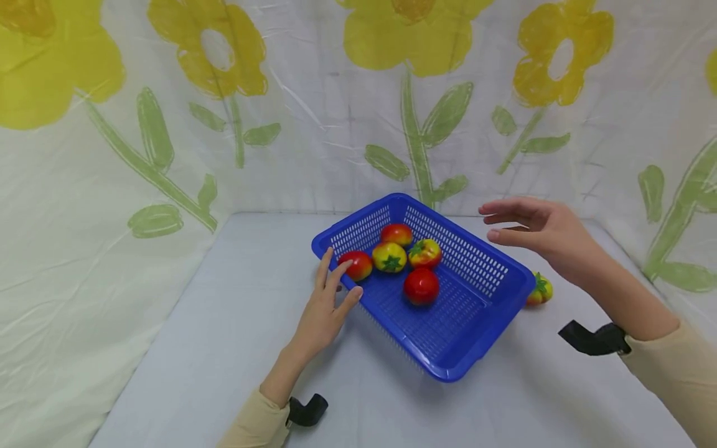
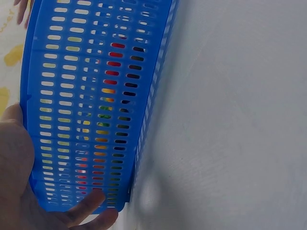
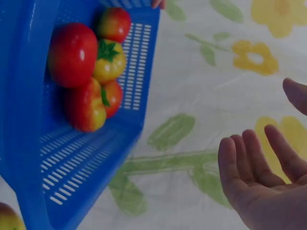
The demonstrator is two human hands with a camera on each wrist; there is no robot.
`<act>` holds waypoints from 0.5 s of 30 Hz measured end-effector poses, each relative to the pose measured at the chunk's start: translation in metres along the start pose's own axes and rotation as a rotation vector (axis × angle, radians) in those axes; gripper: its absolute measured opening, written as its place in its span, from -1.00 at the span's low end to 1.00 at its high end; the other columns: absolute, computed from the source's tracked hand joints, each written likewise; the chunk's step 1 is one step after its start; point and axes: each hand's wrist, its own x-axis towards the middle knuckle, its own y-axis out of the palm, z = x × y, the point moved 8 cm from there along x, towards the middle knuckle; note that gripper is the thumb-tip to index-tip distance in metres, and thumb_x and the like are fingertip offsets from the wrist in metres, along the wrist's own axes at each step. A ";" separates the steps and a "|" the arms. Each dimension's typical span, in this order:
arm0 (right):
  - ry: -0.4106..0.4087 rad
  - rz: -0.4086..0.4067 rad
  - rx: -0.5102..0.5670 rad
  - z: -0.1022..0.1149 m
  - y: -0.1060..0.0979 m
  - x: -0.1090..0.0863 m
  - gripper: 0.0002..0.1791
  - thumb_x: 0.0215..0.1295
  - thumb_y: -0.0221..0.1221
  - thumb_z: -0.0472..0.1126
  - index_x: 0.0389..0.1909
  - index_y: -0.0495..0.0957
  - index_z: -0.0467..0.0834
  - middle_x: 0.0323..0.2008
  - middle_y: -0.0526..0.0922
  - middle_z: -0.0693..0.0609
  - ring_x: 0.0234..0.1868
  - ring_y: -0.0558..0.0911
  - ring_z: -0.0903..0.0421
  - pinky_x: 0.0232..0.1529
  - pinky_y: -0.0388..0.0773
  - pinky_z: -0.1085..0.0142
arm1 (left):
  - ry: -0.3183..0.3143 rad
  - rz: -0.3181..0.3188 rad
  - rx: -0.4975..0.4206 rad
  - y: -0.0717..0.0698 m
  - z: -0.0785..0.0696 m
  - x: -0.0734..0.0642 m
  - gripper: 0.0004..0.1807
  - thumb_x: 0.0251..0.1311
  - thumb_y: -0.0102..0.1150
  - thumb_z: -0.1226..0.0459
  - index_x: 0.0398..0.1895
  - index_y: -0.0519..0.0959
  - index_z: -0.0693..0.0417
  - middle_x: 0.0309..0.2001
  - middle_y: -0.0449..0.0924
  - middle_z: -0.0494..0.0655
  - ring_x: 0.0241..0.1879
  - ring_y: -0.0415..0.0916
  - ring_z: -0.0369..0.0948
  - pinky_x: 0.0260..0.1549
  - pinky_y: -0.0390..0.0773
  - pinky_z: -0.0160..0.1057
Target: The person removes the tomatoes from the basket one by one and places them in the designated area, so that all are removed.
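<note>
1. The blue basket (image 1: 454, 317) was shown at centre in the head view; five red-and-yellow fruits (image 1: 389, 257) were contained in it, mostly toward ten o'clock.
2. The rim was touched at nine o'clock by the left hand (image 1: 321, 318), fingers spread.
3. The right hand (image 1: 551, 231) was held raised at two o'clock, thumb parted from fingers.
4. A sixth fruit (image 1: 541, 291) was seen outside, at three o'clock.

basket (image 1: 456, 314): blue | fruits (image 1: 421, 286): red, yellow, green | backdrop (image 1: 313, 155): white, yellow-flowered | table (image 1: 235, 323): pale grey
</note>
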 end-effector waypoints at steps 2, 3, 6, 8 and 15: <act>0.001 0.046 -0.002 0.004 0.006 0.012 -0.52 0.30 0.31 -0.06 0.22 0.53 -0.05 0.13 0.58 0.02 0.14 0.56 0.09 0.00 0.52 0.39 | -0.004 0.000 -0.001 0.000 0.001 0.001 -0.35 0.39 -0.01 -0.14 0.49 0.20 -0.26 0.56 -0.39 -0.33 0.16 0.44 0.03 -0.06 0.58 0.04; 0.003 0.068 -0.003 0.006 0.009 0.018 -0.52 0.28 0.32 -0.05 0.21 0.54 -0.04 0.13 0.59 0.03 0.14 0.55 0.08 0.00 0.53 0.37 | -0.003 0.000 0.000 0.001 0.001 0.001 -0.35 0.39 -0.01 -0.14 0.49 0.20 -0.27 0.56 -0.39 -0.33 0.16 0.44 0.04 -0.06 0.58 0.04; 0.007 0.134 0.005 0.007 0.019 0.034 -0.50 0.25 0.35 -0.06 0.20 0.56 -0.05 0.11 0.60 0.03 0.15 0.54 0.06 0.01 0.54 0.31 | -0.005 -0.001 0.004 0.001 0.000 0.002 -0.36 0.39 -0.02 -0.15 0.49 0.21 -0.27 0.56 -0.39 -0.36 0.16 0.44 0.05 -0.06 0.58 0.03; 0.003 0.186 0.034 0.006 0.027 0.045 -0.50 0.22 0.38 -0.10 0.18 0.57 -0.09 0.10 0.61 0.00 0.14 0.55 0.06 0.02 0.54 0.26 | -0.003 -0.001 0.010 0.001 0.000 0.002 -0.36 0.39 -0.01 -0.14 0.49 0.21 -0.27 0.56 -0.39 -0.35 0.15 0.44 0.04 -0.07 0.58 0.03; -0.011 0.376 0.022 -0.005 0.059 0.075 -0.48 0.13 0.44 -0.12 0.16 0.62 -0.03 0.11 0.62 0.03 0.19 0.53 0.04 0.08 0.52 0.15 | -0.007 -0.001 0.020 0.001 0.001 0.001 -0.35 0.40 -0.03 -0.15 0.49 0.20 -0.25 0.56 -0.40 -0.36 0.14 0.45 -0.01 -0.06 0.57 0.01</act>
